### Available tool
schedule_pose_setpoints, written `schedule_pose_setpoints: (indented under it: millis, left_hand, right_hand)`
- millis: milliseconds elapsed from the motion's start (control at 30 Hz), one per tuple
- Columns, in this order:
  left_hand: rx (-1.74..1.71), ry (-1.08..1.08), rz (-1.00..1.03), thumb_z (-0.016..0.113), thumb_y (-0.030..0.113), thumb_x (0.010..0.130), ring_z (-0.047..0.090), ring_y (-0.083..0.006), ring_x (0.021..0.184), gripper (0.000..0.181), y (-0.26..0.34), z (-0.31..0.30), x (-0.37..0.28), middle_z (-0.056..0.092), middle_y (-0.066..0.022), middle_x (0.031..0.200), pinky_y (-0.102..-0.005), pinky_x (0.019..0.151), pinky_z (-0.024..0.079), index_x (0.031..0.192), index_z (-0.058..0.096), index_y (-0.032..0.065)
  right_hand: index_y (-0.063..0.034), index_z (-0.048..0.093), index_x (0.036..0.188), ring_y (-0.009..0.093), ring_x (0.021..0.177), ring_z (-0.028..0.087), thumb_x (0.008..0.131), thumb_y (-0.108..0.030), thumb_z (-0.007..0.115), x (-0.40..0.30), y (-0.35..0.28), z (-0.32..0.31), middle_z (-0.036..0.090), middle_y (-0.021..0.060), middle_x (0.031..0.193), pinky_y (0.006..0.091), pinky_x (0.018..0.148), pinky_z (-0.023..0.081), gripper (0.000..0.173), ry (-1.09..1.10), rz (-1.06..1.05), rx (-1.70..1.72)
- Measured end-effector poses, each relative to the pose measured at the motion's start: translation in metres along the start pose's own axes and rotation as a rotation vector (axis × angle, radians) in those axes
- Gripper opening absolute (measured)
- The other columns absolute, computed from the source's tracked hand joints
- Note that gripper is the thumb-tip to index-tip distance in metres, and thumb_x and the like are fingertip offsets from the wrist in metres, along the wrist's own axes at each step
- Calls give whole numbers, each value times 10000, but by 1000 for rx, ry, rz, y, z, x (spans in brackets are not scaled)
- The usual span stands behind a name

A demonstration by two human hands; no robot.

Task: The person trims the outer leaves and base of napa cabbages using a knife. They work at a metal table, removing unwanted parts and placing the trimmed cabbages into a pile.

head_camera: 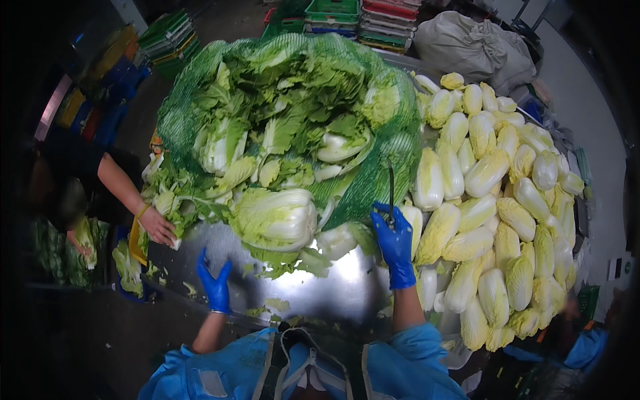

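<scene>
My left hand (215,284), in a blue glove, hovers at the near left of the metal table (320,290) with thumb and fingers spread and nothing in it. A knife (391,187) points away from me, its handle gripped in my blue-gloved right hand (395,245). Between and beyond my hands a large napa cabbage (275,218) lies on its side, its cut base to the right. Behind it a green mesh sack (400,150) gapes around leafy untrimmed cabbages (222,145) and loose outer leaves. Just right of my right hand begins a heap of trimmed pale cabbages (485,175).
At the left edge another person's bare hand (157,226) rests by loose leaves (170,192). A yellow crate (136,242) stands below it. Stacked crates (332,12) and bulky white sacks (460,45) are beyond the table. A blue sleeve (585,347) shows at lower right.
</scene>
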State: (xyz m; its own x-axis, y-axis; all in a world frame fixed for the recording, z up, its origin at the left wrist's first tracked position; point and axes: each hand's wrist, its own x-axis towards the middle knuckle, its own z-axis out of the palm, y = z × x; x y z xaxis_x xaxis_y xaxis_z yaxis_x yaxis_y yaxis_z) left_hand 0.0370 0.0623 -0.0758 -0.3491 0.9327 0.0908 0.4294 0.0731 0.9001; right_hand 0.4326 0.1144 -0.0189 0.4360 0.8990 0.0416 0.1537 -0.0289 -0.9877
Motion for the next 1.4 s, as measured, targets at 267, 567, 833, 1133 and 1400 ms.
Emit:
schedule_pose_setpoints:
  millis: [267, 567, 833, 1133, 1400]
  left_hand:
    - [750, -846, 805, 797, 523, 484, 325, -414, 1250, 1134, 84, 70, 90, 319, -208, 1382, -482, 1017, 286, 1405, 257, 141]
    - [571, -658, 837, 816, 538, 446, 454, -369, 1058, 1002, 29, 83, 110, 464, -181, 1133, -448, 907, 372, 1266, 432, 109]
    - [288, -748, 404, 880, 422, 446, 463, -308, 1066, 930, 3, 35, 62, 458, -146, 1103, -389, 933, 382, 1160, 430, 31]
    - [874, -798, 543, 810, 544, 472, 353, -396, 1237, 1205, 68, 1, 35, 341, -234, 1355, -479, 1014, 291, 1392, 226, 31]
    - [694, -733, 452, 837, 350, 458, 369, -415, 1222, 1146, 25, 15, 6, 370, -250, 1327, -457, 1022, 303, 1366, 243, -19]
  right_hand:
    - [-75, 475, 894, 99, 494, 478, 799, -228, 664, -158, 49, 23, 514, 17, 662, 265, 424, 406, 261, -367, 436, -102]
    - [-61, 447, 844, 125, 559, 481, 795, -150, 610, -193, 66, 13, 494, 54, 697, 282, 487, 419, 192, -243, 446, -5]
    - [-47, 444, 853, 323, 705, 516, 760, -126, 575, -128, 68, 49, 499, 154, 780, 421, 645, 412, 179, -249, 147, -221]
    - [-40, 452, 846, 368, 744, 527, 774, -118, 545, -134, 69, 89, 516, 182, 817, 438, 658, 420, 140, -474, 62, -241]
    - [-38, 424, 920, 412, 788, 540, 829, -141, 490, -161, 64, 108, 515, 221, 866, 476, 669, 420, 152, -636, 191, -250]
